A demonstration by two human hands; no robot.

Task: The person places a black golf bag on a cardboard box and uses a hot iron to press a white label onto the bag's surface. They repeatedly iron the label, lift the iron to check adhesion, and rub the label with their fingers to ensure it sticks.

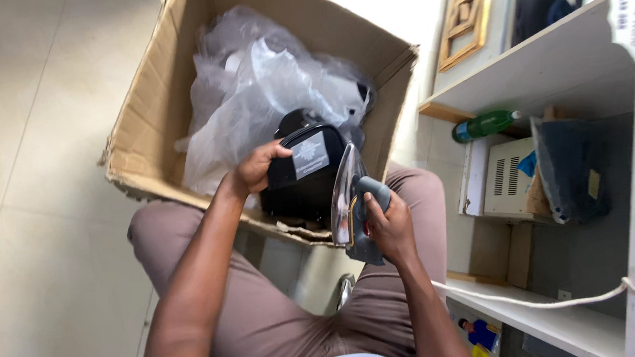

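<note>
My left hand (254, 169) grips a black device (307, 173) with a grey label at the near edge of an open cardboard box (154, 101). My right hand (391, 229) holds a clothes iron (350, 198) by its grey handle, with the shiny soleplate facing left, right beside the black device. A white cord (543, 303) runs from the right hand's side toward the right. I am seated, with my knees in brown trousers under the box.
Crumpled clear plastic bags (264, 91) fill the box. To the right are white shelves (553, 66) with a green bottle (485, 124), a white vented appliance (509, 177) and a dark cloth item (569, 168). Pale tiled floor (27, 188) lies to the left.
</note>
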